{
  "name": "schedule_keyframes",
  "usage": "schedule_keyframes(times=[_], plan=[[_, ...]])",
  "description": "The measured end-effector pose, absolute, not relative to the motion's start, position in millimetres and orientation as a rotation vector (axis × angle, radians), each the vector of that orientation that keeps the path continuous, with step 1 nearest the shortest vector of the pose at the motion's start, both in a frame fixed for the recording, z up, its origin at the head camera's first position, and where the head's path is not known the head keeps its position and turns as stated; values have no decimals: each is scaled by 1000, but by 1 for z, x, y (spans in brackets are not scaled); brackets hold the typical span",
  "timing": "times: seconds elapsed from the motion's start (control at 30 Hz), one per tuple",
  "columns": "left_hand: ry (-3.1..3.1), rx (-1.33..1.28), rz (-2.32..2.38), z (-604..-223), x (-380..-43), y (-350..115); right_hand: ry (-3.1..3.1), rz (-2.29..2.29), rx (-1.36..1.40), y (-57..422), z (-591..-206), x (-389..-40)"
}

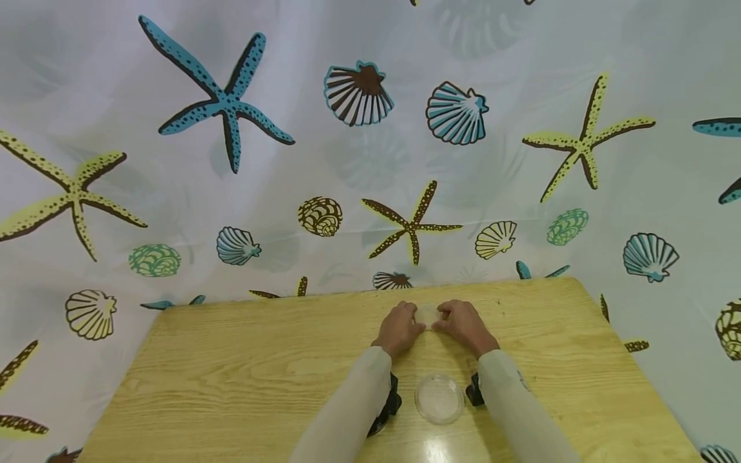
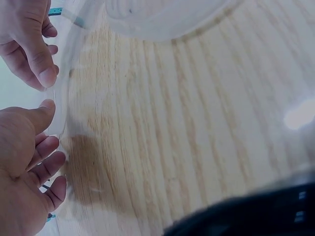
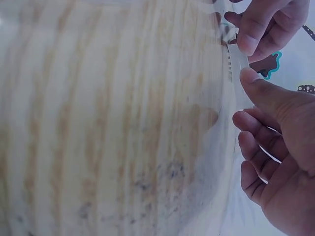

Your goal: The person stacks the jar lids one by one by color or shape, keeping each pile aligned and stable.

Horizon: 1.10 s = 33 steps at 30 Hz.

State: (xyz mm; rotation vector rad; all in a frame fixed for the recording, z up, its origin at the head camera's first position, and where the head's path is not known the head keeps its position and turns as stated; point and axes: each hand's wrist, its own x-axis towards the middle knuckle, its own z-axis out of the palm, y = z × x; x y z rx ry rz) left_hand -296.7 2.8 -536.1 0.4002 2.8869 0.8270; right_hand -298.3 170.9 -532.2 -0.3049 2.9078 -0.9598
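Note:
Toward the far edge of the table, a clear round petri dish (image 1: 427, 315) is between my two hands. My left hand (image 1: 399, 328) pinches its left rim, and my right hand (image 1: 463, 325) pinches its right rim. In the left wrist view, my left thumb and curled fingers (image 2: 47, 162) meet the thin clear edge. From the right wrist, my right hand (image 3: 280, 132) is seen with its thumb near the same rim. Whether this piece is a dish or a lid, I cannot tell. Another clear petri dish (image 1: 440, 399) lies on the table between my forearms.
The wooden table (image 1: 260, 360) carries all of this. A curtain (image 1: 370, 161) printed with starfish and shells hangs behind and beside it. Black wrist gear (image 1: 390, 399) shows by my left sleeve; a dark round edge beneath it is partly hidden.

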Motion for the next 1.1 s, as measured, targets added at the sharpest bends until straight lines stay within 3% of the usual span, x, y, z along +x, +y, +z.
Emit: schedule_keyframes(times=[1.1], plan=[[2906,514,924,-527,-280,-4,2916,-931,-350,171,-515,-284]])
